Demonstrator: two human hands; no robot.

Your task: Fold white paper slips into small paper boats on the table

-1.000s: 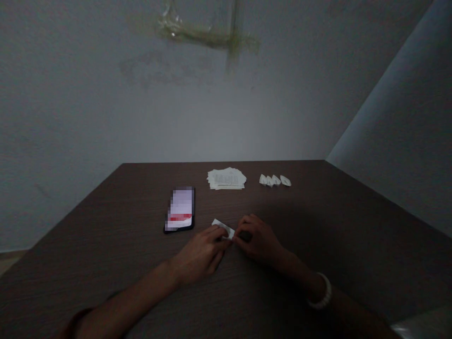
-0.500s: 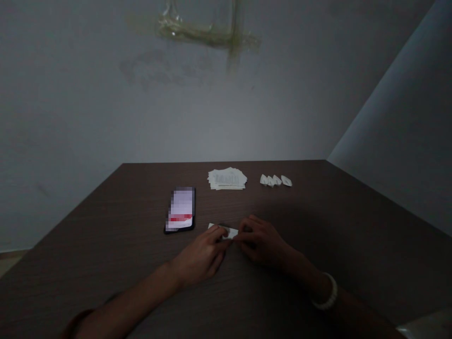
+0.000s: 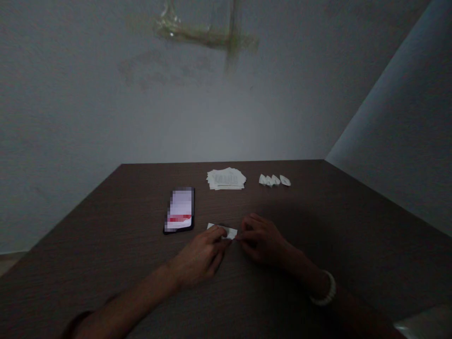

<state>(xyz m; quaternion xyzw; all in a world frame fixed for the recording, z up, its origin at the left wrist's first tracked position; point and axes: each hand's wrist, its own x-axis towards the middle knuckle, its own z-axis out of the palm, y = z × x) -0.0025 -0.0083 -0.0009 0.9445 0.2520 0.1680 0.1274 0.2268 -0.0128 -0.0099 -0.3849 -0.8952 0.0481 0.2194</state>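
Observation:
A small white piece of paper (image 3: 231, 233) lies on the table in front of me, partly hidden under fingers. My left hand (image 3: 205, 252) is closed over it, with curled fingers pressing on its middle and near side. At the paper's right corner, my right hand (image 3: 261, 238) has its thumb and fingertips together in a pinch. The other fingers of that hand are curled in. Dim light hides the exact contact at the corner.
Left of the hands lies a phone (image 3: 180, 209) with a lit, blurred screen. A pile of printed paper slips (image 3: 226, 179) sits further back. Several small folded white papers (image 3: 270, 180) stand to its right. Beyond the brown table (image 3: 123, 207) rises a grey wall (image 3: 226, 108).
The right fingertips have shifted very slightly at the paper's corner, and a bit more of it shows. The left hand stays on the paper. The whole view has drifted a little.

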